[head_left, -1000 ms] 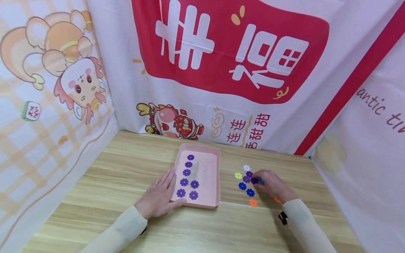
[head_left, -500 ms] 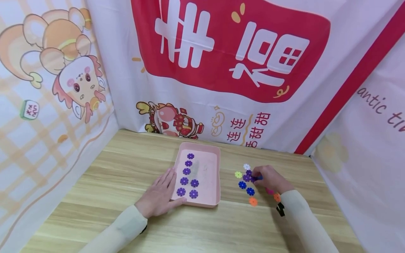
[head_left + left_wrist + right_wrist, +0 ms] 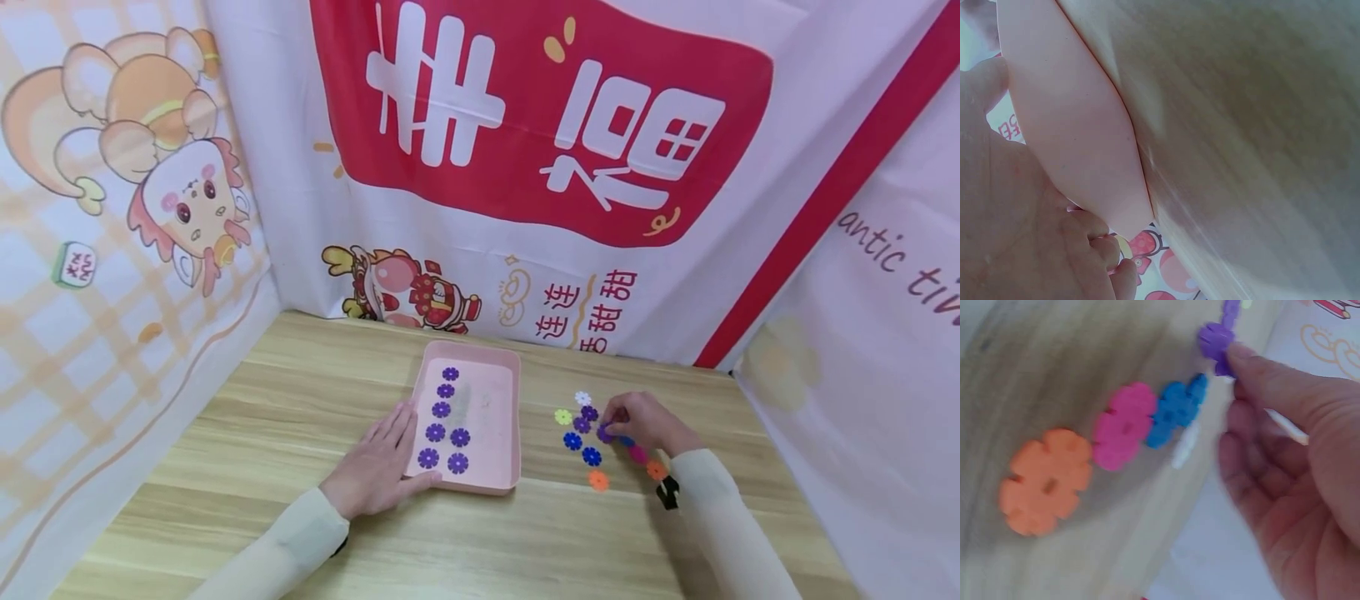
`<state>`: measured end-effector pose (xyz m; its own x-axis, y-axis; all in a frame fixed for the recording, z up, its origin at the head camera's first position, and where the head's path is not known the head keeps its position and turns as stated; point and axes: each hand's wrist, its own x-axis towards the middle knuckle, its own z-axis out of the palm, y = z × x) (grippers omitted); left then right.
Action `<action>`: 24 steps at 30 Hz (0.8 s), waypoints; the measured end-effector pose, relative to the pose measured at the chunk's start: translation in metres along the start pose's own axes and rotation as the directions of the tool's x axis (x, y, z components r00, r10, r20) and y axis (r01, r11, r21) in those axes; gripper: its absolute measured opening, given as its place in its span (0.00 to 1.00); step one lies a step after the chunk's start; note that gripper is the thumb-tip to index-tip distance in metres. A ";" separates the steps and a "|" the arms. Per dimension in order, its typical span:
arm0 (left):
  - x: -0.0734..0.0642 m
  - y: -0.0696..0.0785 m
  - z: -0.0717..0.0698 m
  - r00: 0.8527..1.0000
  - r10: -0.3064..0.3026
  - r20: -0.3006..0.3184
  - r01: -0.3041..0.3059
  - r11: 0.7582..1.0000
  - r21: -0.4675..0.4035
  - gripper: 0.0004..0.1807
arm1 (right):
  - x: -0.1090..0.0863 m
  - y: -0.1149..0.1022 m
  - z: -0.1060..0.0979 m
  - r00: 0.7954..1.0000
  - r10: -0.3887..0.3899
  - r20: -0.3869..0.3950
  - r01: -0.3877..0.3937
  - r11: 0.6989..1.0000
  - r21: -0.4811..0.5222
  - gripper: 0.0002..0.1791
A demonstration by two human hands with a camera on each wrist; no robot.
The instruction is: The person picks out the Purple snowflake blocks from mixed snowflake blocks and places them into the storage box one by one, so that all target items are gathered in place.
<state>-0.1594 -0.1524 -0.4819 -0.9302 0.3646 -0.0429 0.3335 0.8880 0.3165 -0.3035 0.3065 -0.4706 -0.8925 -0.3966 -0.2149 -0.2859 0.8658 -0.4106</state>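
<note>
My left hand (image 3: 375,462) rests against the left side of a pink tray (image 3: 517,417), fingers straight along the rim and thumb across its near corner. Inside the tray lie several purple notched snowflake discs (image 3: 457,462), mostly in a column on the left. To the tray's right, my right hand (image 3: 645,421) pinches another purple snowflake disc (image 3: 1215,340) between thumb and fingertips, low over the table. Close beside it are more purple discs (image 3: 582,425), plus blue (image 3: 1172,414), pink (image 3: 1125,427) and orange (image 3: 1047,482) ones lying under the hand and wrist.
Yellow (image 3: 562,417) and white (image 3: 582,399) discs lie left of the right hand, with dark blue discs (image 3: 592,456) and an orange disc (image 3: 597,480) nearer the front. Printed cloth (image 3: 450,200) hangs behind the wooden table (image 3: 450,550) and along both sides.
My right hand has shifted slightly; the purple disc at its fingertips now shows more plainly, and the pink disc beneath the hand has come into view. The left hand stays at the tray.
</note>
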 end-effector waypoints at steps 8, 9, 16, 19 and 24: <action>-0.001 0.002 -0.002 1.000 0.006 -0.008 -0.006 1.000 0.002 0.57 | -0.001 -0.016 -0.020 0.994 -0.087 0.064 0.088 0.996 -0.023 0.04; -0.001 0.002 -0.002 1.000 0.008 -0.009 -0.008 1.000 0.003 0.57 | -0.001 -0.019 -0.023 0.992 -0.111 0.065 0.113 0.993 -0.026 0.04; -0.002 0.003 -0.002 1.000 0.011 -0.018 -0.011 1.000 0.002 0.56 | 0.011 -0.046 -0.039 0.980 -0.183 0.078 0.190 0.977 -0.100 0.04; -0.002 0.003 -0.003 1.000 0.008 -0.014 -0.008 1.000 -0.003 0.56 | 0.018 -0.058 -0.043 0.975 -0.201 0.095 0.211 0.971 -0.114 0.03; -0.003 0.002 -0.003 1.000 0.006 -0.009 -0.006 1.000 0.001 0.57 | 0.030 -0.084 -0.046 0.968 -0.234 0.093 0.246 0.958 -0.145 0.02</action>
<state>-0.1566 -0.1523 -0.4787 -0.9294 0.3677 -0.0319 0.3396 0.8858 0.3162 -0.3220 0.2358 -0.4012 -0.7640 -0.6152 -0.1945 -0.5441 0.7763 -0.3182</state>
